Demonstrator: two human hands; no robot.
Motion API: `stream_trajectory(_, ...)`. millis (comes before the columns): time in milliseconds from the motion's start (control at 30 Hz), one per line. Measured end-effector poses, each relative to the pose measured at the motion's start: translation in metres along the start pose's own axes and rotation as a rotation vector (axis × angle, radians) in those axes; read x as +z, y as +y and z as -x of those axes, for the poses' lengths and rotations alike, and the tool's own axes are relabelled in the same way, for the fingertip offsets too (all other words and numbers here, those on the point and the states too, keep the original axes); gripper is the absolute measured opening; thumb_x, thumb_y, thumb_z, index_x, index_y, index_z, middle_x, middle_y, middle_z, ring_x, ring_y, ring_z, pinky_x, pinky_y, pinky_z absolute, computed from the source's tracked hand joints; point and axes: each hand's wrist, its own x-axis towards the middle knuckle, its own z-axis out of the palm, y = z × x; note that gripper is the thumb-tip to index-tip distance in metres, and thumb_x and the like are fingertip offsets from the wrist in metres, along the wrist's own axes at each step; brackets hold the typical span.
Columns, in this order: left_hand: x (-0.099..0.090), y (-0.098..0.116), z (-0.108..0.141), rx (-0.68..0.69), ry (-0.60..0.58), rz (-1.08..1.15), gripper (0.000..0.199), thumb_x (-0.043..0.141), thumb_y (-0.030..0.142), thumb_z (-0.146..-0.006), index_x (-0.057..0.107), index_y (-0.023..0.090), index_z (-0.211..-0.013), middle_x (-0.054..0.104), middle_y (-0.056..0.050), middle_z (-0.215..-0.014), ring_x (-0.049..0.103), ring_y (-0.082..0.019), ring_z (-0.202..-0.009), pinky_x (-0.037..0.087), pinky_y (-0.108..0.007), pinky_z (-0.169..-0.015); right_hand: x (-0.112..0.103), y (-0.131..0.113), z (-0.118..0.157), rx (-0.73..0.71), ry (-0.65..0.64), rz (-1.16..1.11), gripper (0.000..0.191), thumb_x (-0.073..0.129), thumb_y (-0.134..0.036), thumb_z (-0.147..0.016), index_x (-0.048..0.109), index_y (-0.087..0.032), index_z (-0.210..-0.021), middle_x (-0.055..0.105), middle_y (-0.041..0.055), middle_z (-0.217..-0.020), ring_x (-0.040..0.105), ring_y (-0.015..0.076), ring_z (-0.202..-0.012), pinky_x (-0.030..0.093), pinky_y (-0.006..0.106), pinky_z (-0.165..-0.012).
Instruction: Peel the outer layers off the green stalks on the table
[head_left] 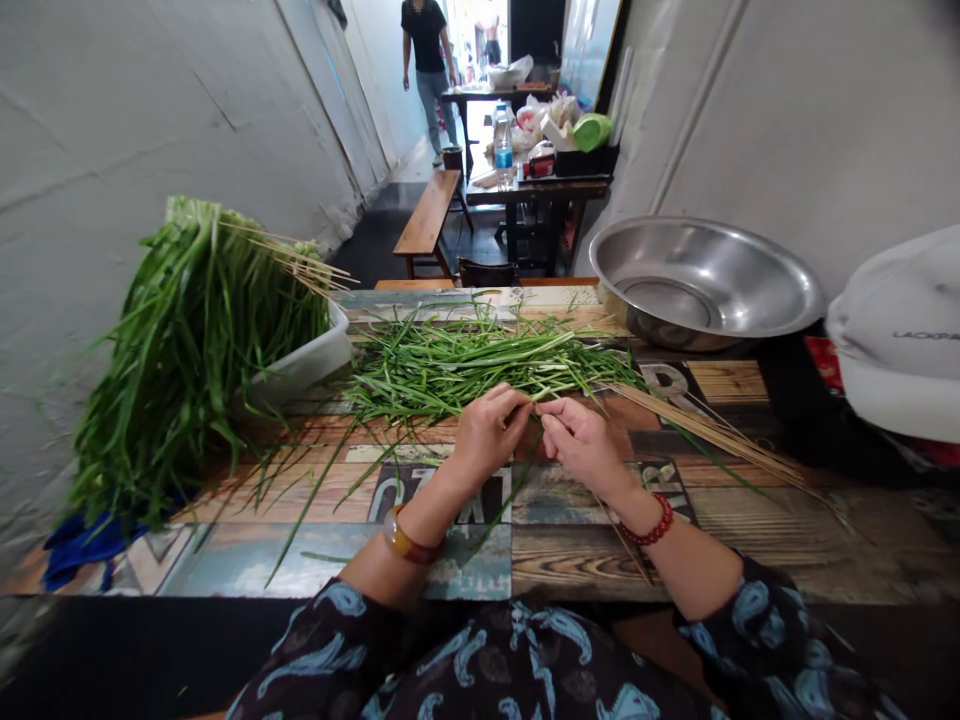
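Over the front edge of a loose pile of garlic chives [480, 360], my two hands meet with their fingertips nearly touching. My left hand [489, 432] is closed in a pinch on a green chive, and a long leaf [514, 495] hangs down below it. My right hand [583, 442] is closed too, thumb against forefinger. A thin bamboo skewer [626, 545] slants out from beneath that wrist and seems to run up into the grip; the fingers hide its other end. To the right of the pile lies a bundle of bamboo skewers [712, 435].
A white tub [304, 360] at left holds a tall heap of chives [187, 340] with skewers across its top. A steel basin [705, 285] stands at back right, a white cap [900, 330] beside it. Behind are a bench [429, 215], tables and a person [427, 60].
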Motion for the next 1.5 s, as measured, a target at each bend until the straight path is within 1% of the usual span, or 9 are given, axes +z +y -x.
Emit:
stream_trajectory(300,-0.001,0.003,0.002,0.078,-0.101,-0.153,0.028,0.046,0.026,-0.098,0.067,0.017,-0.080,0.062,-0.005,-0.075,0.057,-0.015,-0.070,0.040,-0.025,-0.062,-0.001,0.001,-0.002,0.036,0.008,-0.031,0.027,0.055,-0.045,-0.090,0.057,-0.019,-0.084,0.054,-0.0047,-0.051,0.040,0.0080,-0.041,0.032,0.020,-0.042)
stream_trajectory(500,-0.007,0.001,-0.002,-0.060,-0.194,0.027,0.021,0.051,0.026,-0.097,0.069,0.018,-0.092,0.066,-0.005,-0.085,0.062,-0.015,-0.077,0.044,-0.024,-0.068,-0.001,0.001,-0.003,0.030,0.007,-0.021,0.027,0.056,-0.046,-0.089,0.058,-0.019,-0.085,0.055,-0.0045,-0.054,0.040,0.0073,-0.039,0.032,0.020,-0.040)
stream_trajectory(600,-0.010,0.000,-0.003,-0.100,-0.299,0.018,0.029,0.047,0.027,-0.099,0.065,0.017,-0.078,0.063,-0.002,-0.072,0.059,-0.014,-0.068,0.040,-0.023,-0.063,0.001,0.004,-0.004,-0.019,-0.011,0.018,0.023,0.055,-0.041,-0.090,0.060,-0.019,-0.087,0.055,-0.0044,-0.055,0.042,0.0077,-0.039,0.032,0.021,-0.039)
stream_trajectory(700,-0.011,-0.003,-0.003,-0.102,-0.312,-0.025,0.033,0.048,0.025,-0.098,0.057,0.017,-0.067,0.059,0.000,-0.065,0.053,-0.013,-0.061,0.036,-0.023,-0.058,0.004,0.007,-0.005,-0.038,-0.031,0.028,0.022,0.054,-0.040,-0.091,0.059,-0.019,-0.088,0.055,-0.0048,-0.056,0.042,0.0072,-0.039,0.032,0.021,-0.039)
stream_trajectory(767,-0.010,-0.004,-0.003,-0.094,-0.288,-0.060,0.033,0.049,0.025,-0.097,0.056,0.017,-0.066,0.059,0.000,-0.066,0.054,-0.013,-0.063,0.036,-0.023,-0.060,0.005,0.007,-0.004,-0.029,-0.005,0.011,0.023,0.056,-0.041,-0.090,0.058,-0.019,-0.096,0.055,-0.0061,-0.057,0.042,0.0069,-0.038,0.032,0.021,-0.039)
stream_trajectory(933,-0.008,-0.003,-0.002,-0.064,-0.276,-0.263,0.030,0.046,0.026,-0.099,0.060,0.018,-0.073,0.063,-0.003,-0.075,0.059,-0.015,-0.072,0.040,-0.025,-0.065,0.003,0.003,-0.003,-0.055,0.011,0.006,0.043,0.056,-0.038,-0.090,0.049,-0.019,-0.129,0.054,-0.0076,-0.064,0.044,0.0076,-0.042,0.036,0.021,-0.042)
stream_trajectory(1100,-0.007,0.001,-0.002,-0.017,-0.338,-0.365,0.024,0.045,0.022,-0.099,0.064,0.018,-0.083,0.067,-0.005,-0.081,0.063,-0.016,-0.078,0.043,-0.025,-0.068,0.003,0.004,-0.005,-0.103,0.000,0.121,0.029,0.050,-0.031,-0.092,0.055,-0.018,-0.118,0.051,-0.0069,-0.060,0.045,0.0099,-0.047,0.036,0.023,-0.048)
stream_trajectory(1333,-0.009,0.002,-0.002,0.042,-0.433,-0.469,0.018,0.048,0.018,-0.096,0.065,0.017,-0.102,0.071,-0.007,-0.091,0.067,-0.019,-0.085,0.046,-0.028,-0.073,-0.001,0.002,-0.006,-0.143,-0.006,0.239,0.026,0.052,-0.026,-0.089,0.058,-0.018,-0.113,0.055,-0.0064,-0.059,0.052,0.0121,-0.054,0.039,0.024,-0.056)
stream_trajectory(1500,-0.026,-0.011,-0.010,-0.022,-0.406,-0.573,0.016,0.051,0.019,-0.094,0.066,0.017,-0.093,0.072,-0.009,-0.092,0.067,-0.022,-0.087,0.042,-0.032,-0.073,-0.024,0.000,-0.015,-0.152,0.150,0.203,0.024,0.056,-0.032,-0.089,0.059,-0.018,-0.109,0.061,-0.0042,-0.062,0.055,0.0124,-0.057,0.042,0.025,-0.061)
